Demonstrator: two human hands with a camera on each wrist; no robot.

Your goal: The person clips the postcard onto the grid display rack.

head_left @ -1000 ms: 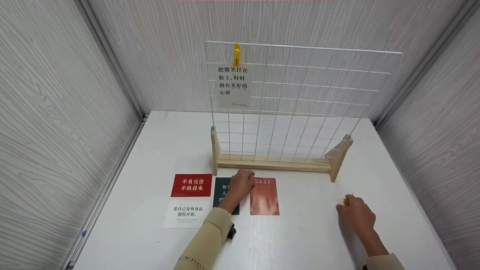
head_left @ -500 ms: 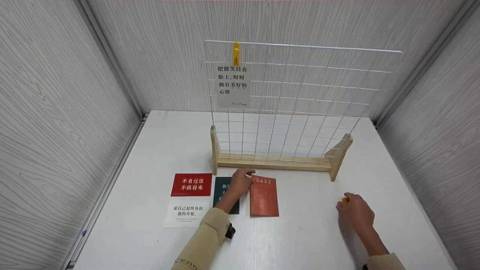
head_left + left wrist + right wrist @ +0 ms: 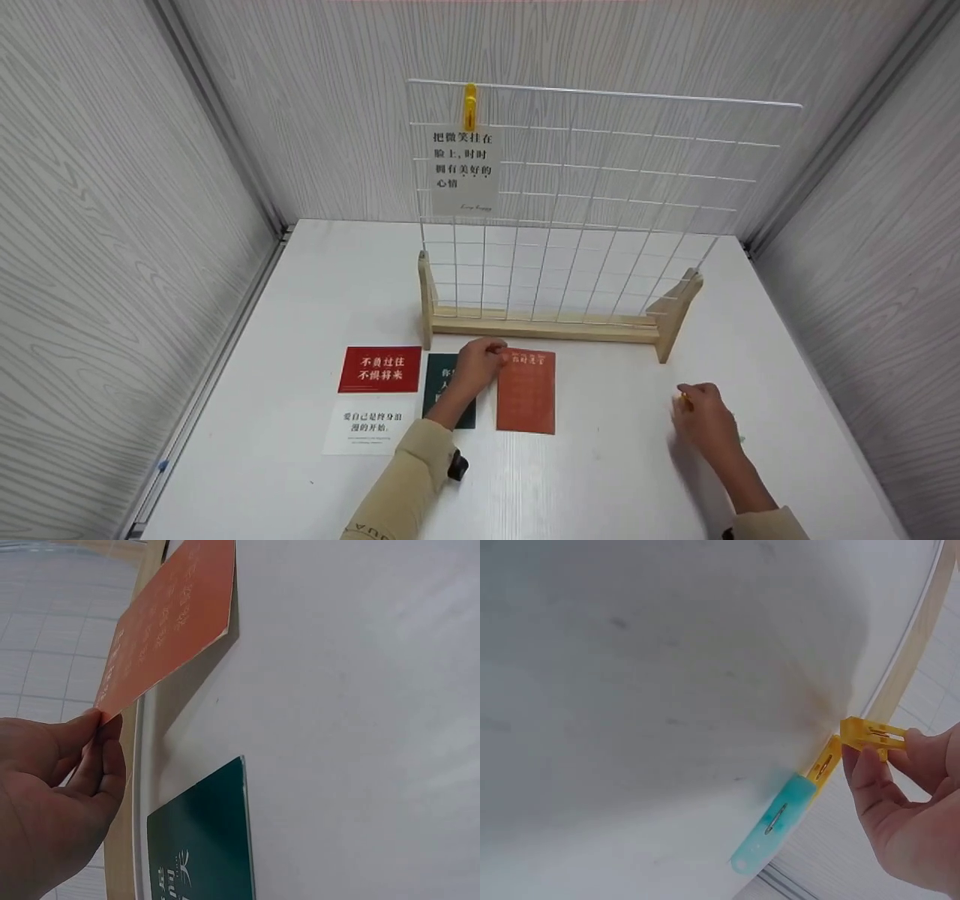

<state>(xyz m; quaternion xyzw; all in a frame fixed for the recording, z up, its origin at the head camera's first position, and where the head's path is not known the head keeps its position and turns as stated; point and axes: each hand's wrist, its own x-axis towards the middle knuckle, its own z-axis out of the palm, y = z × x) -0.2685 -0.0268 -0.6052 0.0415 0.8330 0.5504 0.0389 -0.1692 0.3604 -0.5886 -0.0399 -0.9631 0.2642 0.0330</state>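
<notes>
My left hand (image 3: 480, 366) pinches the upper left corner of an orange-red card (image 3: 526, 394) between thumb and fingers. In the left wrist view the card (image 3: 171, 626) is tilted, its near edge raised over the table with a shadow below. A dark green card (image 3: 206, 832) lies flat beside it, partly covered by my left arm in the head view. On the right, my right hand (image 3: 706, 424) holds a yellow clothespin (image 3: 871, 735) between thumb and fingertips. Near those fingertips, another yellow clothespin (image 3: 825, 763) and a teal clothespin (image 3: 774, 823) lie on the table.
A white wire grid (image 3: 592, 199) stands in a wooden base (image 3: 544, 328) at the back. Clipped near its top left by a yellow clothespin (image 3: 470, 107) hangs a white card (image 3: 463, 172). A red card (image 3: 380, 369) and another white card (image 3: 365, 427) lie at the left.
The orange-red card has tilted up at its pinched edge and no longer shines with glare. My right hand has lifted slightly with the yellow clothespin, and a greenish thing now shows beside it.
</notes>
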